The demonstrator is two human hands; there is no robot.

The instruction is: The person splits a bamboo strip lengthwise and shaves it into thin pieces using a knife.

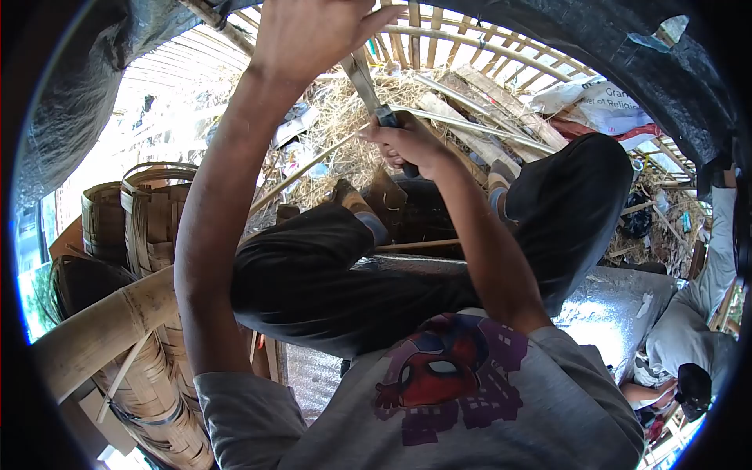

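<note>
- Black handle (385, 115), flat metal blade: that's the big knife (362, 81), sitting just shy of 12 o'clock.
- Right hand (407, 146) has its fingers wrapped shut around the handle.
- Left hand (317, 35) is up at 11, thumb sticking out, right by the far end of the blade. Other fingers run out of view, so can't tell how open it is or if it's touching.
- Stuff in the way: the left forearm (235, 157) blocks part of the view toward 10, and bent legs in dark, soft-looking trousers (337, 290) fill the middle.
- Messy dry straw (337, 125) behind the knife, with skinny poles and rough, flat planks (509, 106) around 1.
- Crinkly white printed sack (615, 106) at 2, slatted bamboo fence (462, 39) at 12 to 1.
- Woven strip baskets (153, 215) at 9, fat round bamboo pole (106, 333) at 8, smooth with a ringed joint.
- Shiny, wrinkly black plastic sheet (658, 70) arching over 1 to 2.
- Somebody else (685, 337) in grey at 4, well apart.
</note>
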